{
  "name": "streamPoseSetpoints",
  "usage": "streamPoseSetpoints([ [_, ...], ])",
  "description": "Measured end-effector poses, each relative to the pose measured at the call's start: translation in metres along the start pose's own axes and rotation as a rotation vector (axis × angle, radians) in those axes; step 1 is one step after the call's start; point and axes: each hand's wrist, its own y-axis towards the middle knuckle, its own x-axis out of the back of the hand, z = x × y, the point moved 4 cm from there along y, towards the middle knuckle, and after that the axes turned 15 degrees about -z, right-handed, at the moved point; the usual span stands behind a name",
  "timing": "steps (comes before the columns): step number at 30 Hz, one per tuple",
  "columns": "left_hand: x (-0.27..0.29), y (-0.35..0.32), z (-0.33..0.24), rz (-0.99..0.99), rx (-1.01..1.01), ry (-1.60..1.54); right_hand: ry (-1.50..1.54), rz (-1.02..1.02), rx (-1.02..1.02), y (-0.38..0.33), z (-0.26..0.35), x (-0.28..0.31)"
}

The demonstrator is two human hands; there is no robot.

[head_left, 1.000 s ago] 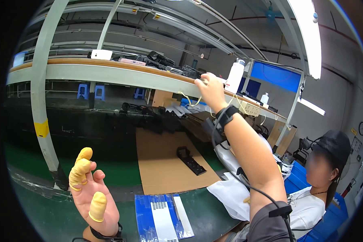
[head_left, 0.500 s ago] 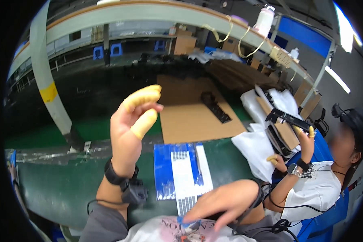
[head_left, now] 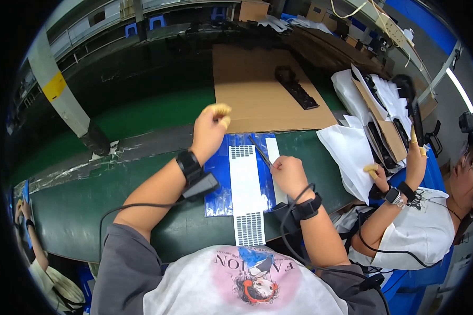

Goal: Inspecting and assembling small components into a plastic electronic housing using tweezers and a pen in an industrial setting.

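Tweezers in right hand, over blue sheet

A blue plastic package lies flat on the green worktop, and on it rests a long white label sheet with a grid of small dots at its near and far ends, with a narrower white strip just beside it on the right. Further right are white bags at the worktop edge. A yellow band is wrapped around the grey post at the far left.
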Motion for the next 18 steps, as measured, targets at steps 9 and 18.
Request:
streamPoseSetpoints([
  [9, -0.011, -0.020, 0.001, 0.015, -0.037, 0.101, 1.037, -0.167, -0.534, -0.006, -0.021, 0.031],
  [18, -0.156, 0.023, -0.006, 0.346, -0.228, 0.221, 1.707, 0.123, -0.617, -0.005, -0.042, 0.025],
])
